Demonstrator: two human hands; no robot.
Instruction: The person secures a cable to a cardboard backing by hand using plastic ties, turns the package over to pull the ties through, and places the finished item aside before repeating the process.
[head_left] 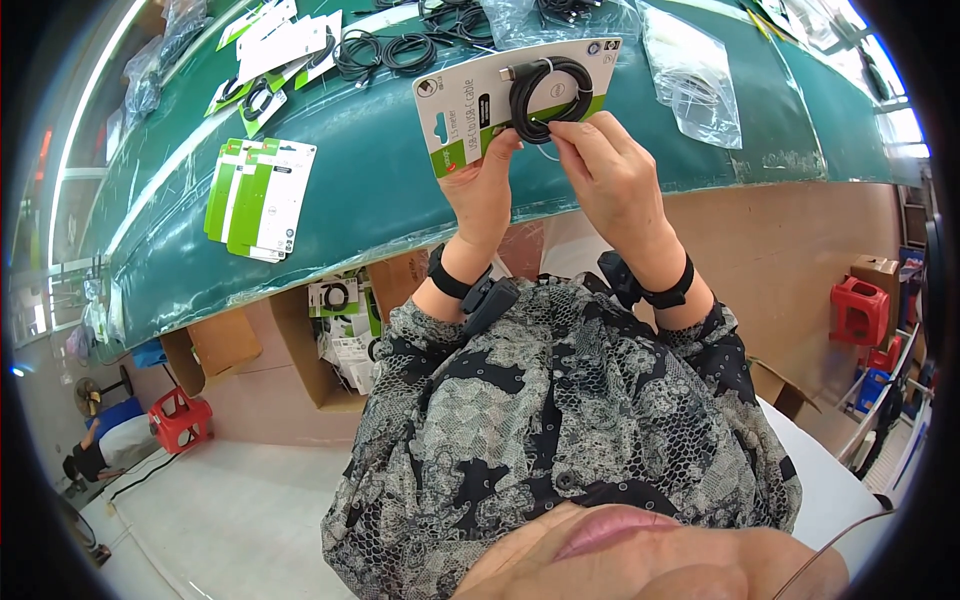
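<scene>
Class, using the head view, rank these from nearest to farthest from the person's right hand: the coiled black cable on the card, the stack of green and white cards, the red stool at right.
1. Coiled black cable: at the right hand fingertips.
2. Red stool: lower right, on the floor.
3. Stack of green and white cards: far left on the table.

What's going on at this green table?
A person holds a white and green packaging card with the left hand, while the right hand pinches a coiled black cable against it. More cards sit stacked on the green table, with loose cables and clear plastic bags beyond.
</scene>
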